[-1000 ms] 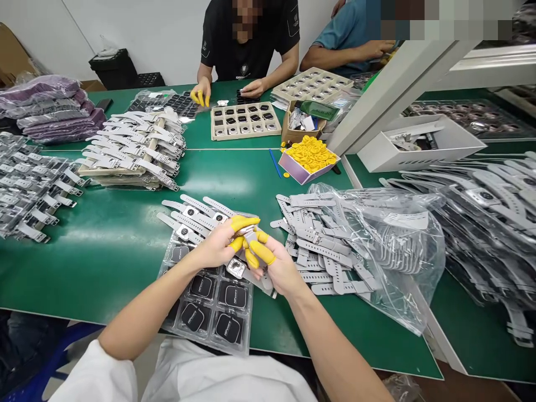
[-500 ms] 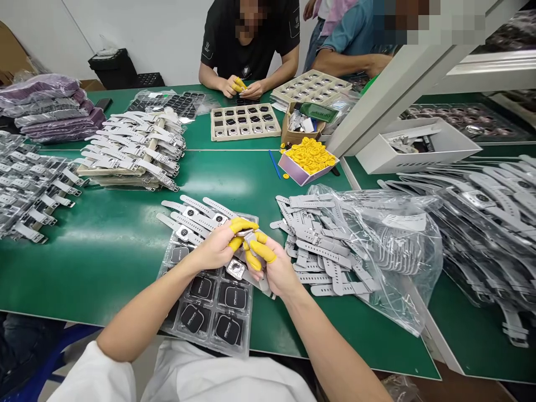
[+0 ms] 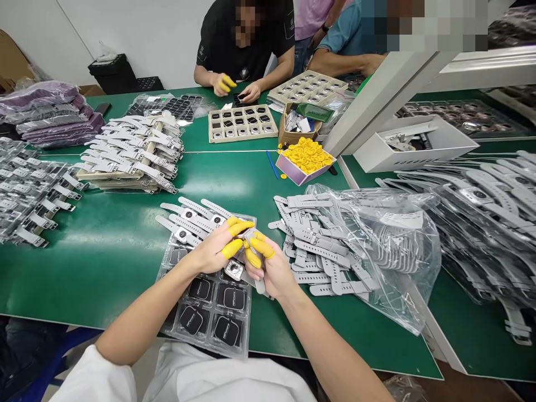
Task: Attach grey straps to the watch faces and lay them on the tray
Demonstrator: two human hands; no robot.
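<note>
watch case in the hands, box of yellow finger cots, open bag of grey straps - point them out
watch case (image 3: 234, 269), head view, on its silver face below the fingers
box of yellow finger cots (image 3: 292, 172), head view, on its pale side wall
bag of grey straps (image 3: 402, 279), head view, on the clear plastic

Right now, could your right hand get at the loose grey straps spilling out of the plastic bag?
Probably yes, once freed. The right hand is pinching a grey strap together with the left hand, so its grip is full. The strap pile lies just to its right on the green table, with nothing between them.
</note>
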